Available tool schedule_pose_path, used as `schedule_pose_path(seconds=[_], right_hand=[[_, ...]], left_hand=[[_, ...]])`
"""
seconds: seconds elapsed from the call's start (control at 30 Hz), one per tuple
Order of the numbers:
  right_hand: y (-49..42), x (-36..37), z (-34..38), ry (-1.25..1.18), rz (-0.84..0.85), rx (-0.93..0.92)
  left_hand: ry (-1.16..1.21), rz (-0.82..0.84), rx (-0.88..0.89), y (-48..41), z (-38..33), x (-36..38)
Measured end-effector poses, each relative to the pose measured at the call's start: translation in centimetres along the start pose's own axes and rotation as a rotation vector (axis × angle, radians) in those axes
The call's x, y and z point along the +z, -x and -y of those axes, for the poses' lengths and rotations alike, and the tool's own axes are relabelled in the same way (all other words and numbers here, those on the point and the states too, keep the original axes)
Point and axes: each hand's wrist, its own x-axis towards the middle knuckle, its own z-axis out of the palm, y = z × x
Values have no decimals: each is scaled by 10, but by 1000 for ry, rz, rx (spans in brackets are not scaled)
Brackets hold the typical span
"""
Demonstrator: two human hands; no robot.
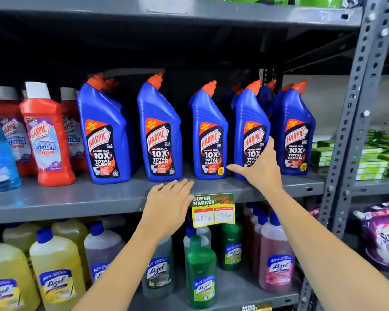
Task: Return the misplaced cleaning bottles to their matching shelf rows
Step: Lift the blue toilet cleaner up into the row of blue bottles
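Against right hand fingers (spread): blue Harpic bottle.

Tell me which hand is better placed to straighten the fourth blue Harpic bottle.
Right. The right hand is open around that blue Harpic bottle; the left hand rests flat on the shelf edge.

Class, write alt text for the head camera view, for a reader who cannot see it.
A person's right hand reaches open around a blue plastic Harpic bottle with an orange cap in a row on a grey metal shelf, while the left hand rests flat on the shelf edge beside a yellow price tag.
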Motion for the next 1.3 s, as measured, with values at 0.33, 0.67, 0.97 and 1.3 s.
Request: schedule_pose_path(seconds=[0.33, 0.67, 0.97, 1.3], right_hand=[[-15, 3, -20, -48, 77, 61], [-24, 2, -25, -127, 124, 59], [-20, 2, -23, -113, 108, 66], [39, 4, -28, -405, -301, -191]], left_hand=[[-9, -13, 2, 0, -1, -1], [-11, 9, -13, 1, -3, -4], [-8, -1, -10, 2, -1, 0], [52, -112, -24, 25, -8, 6]])
